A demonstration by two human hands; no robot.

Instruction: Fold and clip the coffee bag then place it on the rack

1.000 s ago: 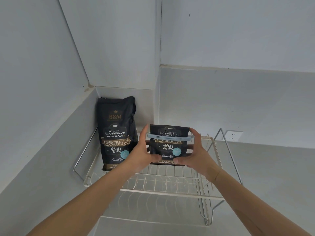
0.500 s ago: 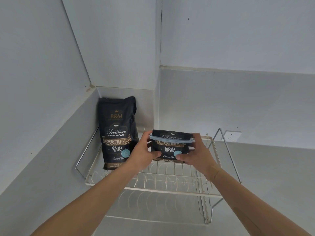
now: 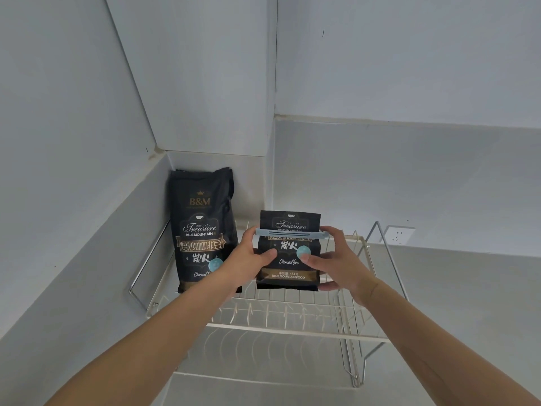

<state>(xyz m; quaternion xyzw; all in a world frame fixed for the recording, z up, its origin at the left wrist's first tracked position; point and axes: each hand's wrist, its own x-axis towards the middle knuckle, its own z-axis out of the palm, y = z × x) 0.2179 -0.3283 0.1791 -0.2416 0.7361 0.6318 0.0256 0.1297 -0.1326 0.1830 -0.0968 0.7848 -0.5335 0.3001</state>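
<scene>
Fingers of the left hand [image 3: 251, 259] clamp one side of the coffee bag [image 3: 288, 250], thumb across its front; the right hand [image 3: 336, 259] grips the other side likewise. A blue clip [image 3: 294, 233] pins the fold. Upright on the rack [image 3: 292, 329], beside a taller bag [image 3: 205, 230], its base seems to touch the wires. Let go unevenly, it may tip between them.

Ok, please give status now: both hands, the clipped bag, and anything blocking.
Left hand and right hand both grip clipped coffee bag. Bag upright over wire rack, blue clip across fold. Second coffee bag stands at left; not blocking.
</scene>
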